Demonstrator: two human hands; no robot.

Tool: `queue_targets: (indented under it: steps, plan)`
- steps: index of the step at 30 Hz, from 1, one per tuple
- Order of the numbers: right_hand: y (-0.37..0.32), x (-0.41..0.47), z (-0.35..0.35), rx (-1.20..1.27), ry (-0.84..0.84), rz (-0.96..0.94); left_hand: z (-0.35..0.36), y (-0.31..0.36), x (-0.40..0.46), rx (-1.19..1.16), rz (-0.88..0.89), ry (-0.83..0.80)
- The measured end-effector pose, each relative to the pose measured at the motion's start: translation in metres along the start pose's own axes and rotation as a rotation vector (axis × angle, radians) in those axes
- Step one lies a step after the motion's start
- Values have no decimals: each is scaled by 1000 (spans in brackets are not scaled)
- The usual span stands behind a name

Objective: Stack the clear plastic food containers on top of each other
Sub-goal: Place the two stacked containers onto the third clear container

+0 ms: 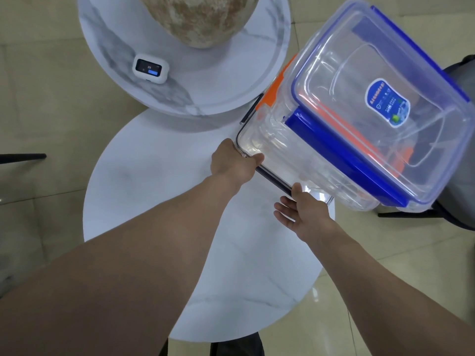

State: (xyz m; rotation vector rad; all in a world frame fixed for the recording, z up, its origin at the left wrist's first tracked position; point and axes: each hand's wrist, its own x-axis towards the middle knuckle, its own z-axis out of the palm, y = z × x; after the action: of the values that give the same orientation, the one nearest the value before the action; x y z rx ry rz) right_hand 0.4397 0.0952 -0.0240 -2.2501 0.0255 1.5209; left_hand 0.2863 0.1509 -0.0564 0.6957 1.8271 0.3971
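A stack of clear plastic food containers stands at the right edge of the round white table (159, 191). The top container (380, 80) has a blue-clipped lid and a blue oval label. Under it sits one with orange clips (276, 86). The bottom container (272, 150) has a dark rim. My left hand (235, 164) grips the near-left corner of the bottom container, thumb over its rim. My right hand (302, 214) touches its near edge with the thumb on the rim and the fingers spread apart beside it.
A higher round marble table (226, 80) stands behind, bearing a small white device with a screen (150, 68) and a large mottled sphere (200, 16). Dark chair parts show at the right (460, 219) and left (23, 157). Glossy tiled floor surrounds the tables.
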Motion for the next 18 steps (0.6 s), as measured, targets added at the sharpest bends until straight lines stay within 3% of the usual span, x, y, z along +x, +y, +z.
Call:
queue_targets:
  steps: [18]
  plan:
    - [9,1,-1,-5,66,-96,0,-6,0,137,81,17]
